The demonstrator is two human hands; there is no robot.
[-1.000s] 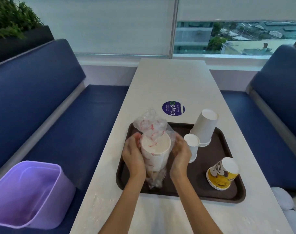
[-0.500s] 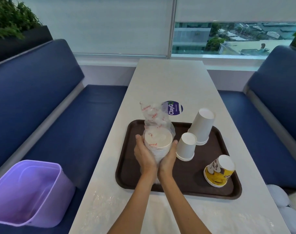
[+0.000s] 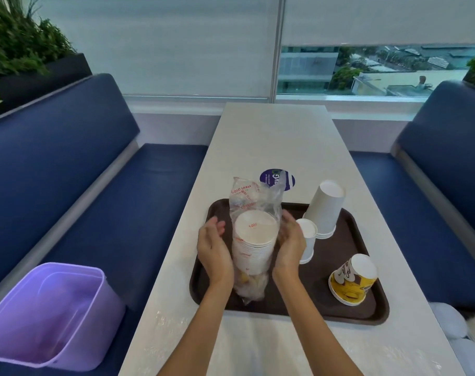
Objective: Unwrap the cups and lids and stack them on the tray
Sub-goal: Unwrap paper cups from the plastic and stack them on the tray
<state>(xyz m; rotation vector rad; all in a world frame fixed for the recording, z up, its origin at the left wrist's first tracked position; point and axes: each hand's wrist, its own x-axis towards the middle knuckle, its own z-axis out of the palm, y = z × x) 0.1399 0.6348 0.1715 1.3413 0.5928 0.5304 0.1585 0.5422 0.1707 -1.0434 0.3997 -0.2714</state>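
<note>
A stack of white paper cups (image 3: 254, 248) stands upside down at the left of the brown tray (image 3: 339, 308), still inside a clear plastic wrapper (image 3: 246, 196) with red print that rises loosely above it. My left hand (image 3: 213, 249) is beside the stack on its left, fingers spread, a small gap from it. On the other side, my right hand (image 3: 289, 245) has its fingers apart and against the wrapper. To the right on the tray stand a small white cup (image 3: 307, 242), a tall white cup stack (image 3: 324, 210) and a yellow printed cup stack (image 3: 351, 280).
The tray lies on a long white table (image 3: 274, 139) with a round purple sticker (image 3: 270, 177) behind it. Blue benches (image 3: 68, 164) flank both sides. A purple bin (image 3: 49, 313) sits on the left bench. White wrapped items (image 3: 472, 340) lie at the lower right.
Half a second ago both hands were clasped around the wrapped stack; now they have opened and moved apart to either side. The stack stands on the tray.
</note>
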